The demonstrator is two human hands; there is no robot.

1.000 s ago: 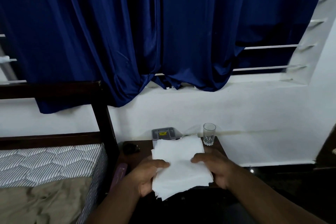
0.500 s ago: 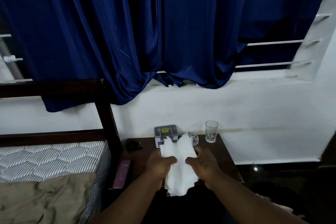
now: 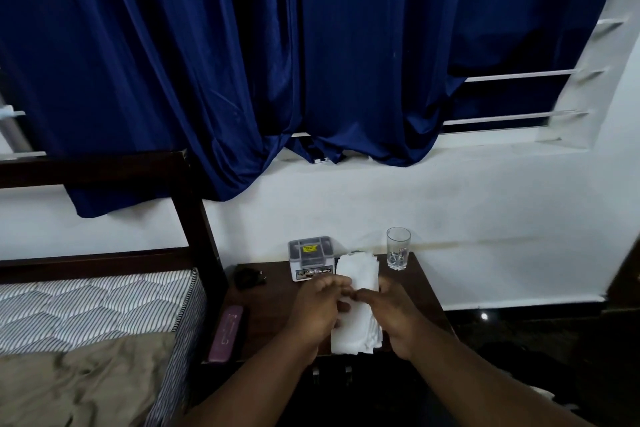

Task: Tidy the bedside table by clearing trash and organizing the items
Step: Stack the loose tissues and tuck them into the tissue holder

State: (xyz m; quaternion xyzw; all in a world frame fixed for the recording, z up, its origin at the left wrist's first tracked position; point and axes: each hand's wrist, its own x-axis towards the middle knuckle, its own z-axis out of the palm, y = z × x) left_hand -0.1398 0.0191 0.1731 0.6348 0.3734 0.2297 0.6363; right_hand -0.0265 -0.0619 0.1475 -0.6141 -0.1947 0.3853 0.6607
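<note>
Folding up the tissue stack over the nightstand

Big blue curtain (image 3: 242,55) fills the top of the frame, bed (image 3: 90,319) sits lower left, and the dark bedside table (image 3: 273,308) is center-bottom. Both hands, left hand (image 3: 317,310) and right hand (image 3: 391,314), have fingers clamped on a folded wad of white tissues (image 3: 358,315) just above the tabletop. Risk imo: loose sheets slipping out the bottom edge, or a knuckle tipping the drinking glass (image 3: 398,248) behind it.

Counter (image 3: 266,315): rt of our bed (image 3: 90,305)
Box (image 3: 311,258): back ctr
Glass (image 3: 398,248): back rt
Case (image 3: 227,333): left edge
Tissues (image 3: 356,308): front, btwn our hands
</note>
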